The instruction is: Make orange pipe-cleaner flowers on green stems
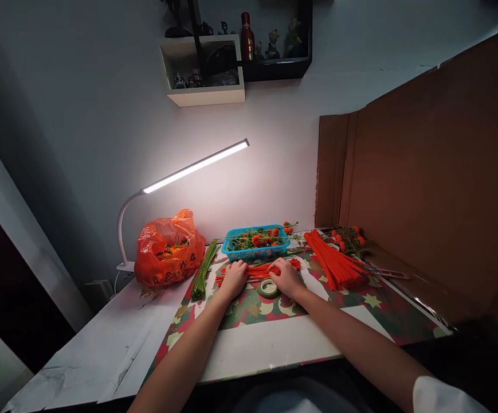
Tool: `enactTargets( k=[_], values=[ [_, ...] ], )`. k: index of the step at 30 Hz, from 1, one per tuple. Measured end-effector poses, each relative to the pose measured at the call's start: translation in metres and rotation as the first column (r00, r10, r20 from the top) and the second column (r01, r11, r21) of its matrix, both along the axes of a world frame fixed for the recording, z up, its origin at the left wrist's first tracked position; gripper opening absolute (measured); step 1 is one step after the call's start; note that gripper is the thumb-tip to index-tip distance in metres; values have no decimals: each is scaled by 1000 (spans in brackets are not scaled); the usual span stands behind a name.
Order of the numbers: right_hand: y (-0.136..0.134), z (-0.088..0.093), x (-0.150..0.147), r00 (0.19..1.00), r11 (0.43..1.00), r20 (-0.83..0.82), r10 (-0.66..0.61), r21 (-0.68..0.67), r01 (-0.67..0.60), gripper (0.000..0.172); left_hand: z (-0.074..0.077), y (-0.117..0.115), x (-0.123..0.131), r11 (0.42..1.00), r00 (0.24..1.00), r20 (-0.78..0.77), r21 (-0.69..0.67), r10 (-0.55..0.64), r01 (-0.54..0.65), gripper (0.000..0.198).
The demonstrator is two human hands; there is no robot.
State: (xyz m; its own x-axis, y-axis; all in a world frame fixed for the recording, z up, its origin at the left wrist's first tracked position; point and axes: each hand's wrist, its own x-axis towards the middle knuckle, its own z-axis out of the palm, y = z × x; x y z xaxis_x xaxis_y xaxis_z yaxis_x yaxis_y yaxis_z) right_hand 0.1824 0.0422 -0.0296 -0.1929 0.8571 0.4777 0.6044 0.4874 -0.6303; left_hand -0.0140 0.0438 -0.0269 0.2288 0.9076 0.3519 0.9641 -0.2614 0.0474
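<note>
Lamp-lit table (102,338): just in front of the basket (255,250), left hand (234,278) and right hand (286,276) press loosely curled fingers onto orange stems (257,270), seemingly gathering them, which calls for squeezing inward; tape (268,288) lies nearer still.

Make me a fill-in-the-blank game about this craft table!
1. The left hand and the right hand both rest on a bundle of ____ sticks.
2. The basket behind the hands is ____.
3. The lamp is switched ____.
4. The green stems lie to the ____ of the left hand.
Missing words: orange; blue; on; left.
</note>
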Motion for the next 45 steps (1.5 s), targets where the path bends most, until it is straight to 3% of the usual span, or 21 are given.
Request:
enactTargets(
  k=[8,13,17,21,26,28,30,32,34,36,39,45],
  values=[
    [2,-2,0,1000,999,3,-10,31,10,12,-3,0,-2,1000,998,52,0,-29,29,14],
    [-2,1,1,1000,999,-18,-15,49,16,10,0,-2,-2,996,997,53,76,-49,45,14],
    [-3,5,4,985,979,-129,-113,155,132,17,3,-5,0,987,994,96,159,-48,32,18],
    [0,9,8,896,936,-389,-212,183,301,30,6,-5,-1,967,976,209,256,-66,11,21],
    [5,12,10,728,949,-634,-260,-31,313,37,19,-11,-3,931,897,439,344,-46,-120,20],
    [6,10,8,726,978,-659,-196,-81,191,39,23,-14,0,952,870,490,289,-60,-97,21],
    [7,6,2,762,995,-645,-53,-99,-14,38,26,-17,4,982,857,509,187,-87,-12,25],
    [6,1,-4,779,968,-619,99,-123,-221,38,26,-19,9,992,826,550,82,-122,93,28],
    [5,-2,-11,744,933,-646,167,-140,-331,48,25,-20,13,976,776,610,-17,-164,219,29],
    [3,-3,-14,676,908,-720,155,-165,-384,53,24,-22,14,933,719,667,-101,-194,346,30],
    [0,4,-11,590,877,-805,65,-236,-418,48,23,-25,13,853,672,724,-245,-154,460,36],
    [-1,15,2,573,843,-818,56,-269,-466,36,27,-32,7,626,711,701,-580,58,521,39]
  ],
)
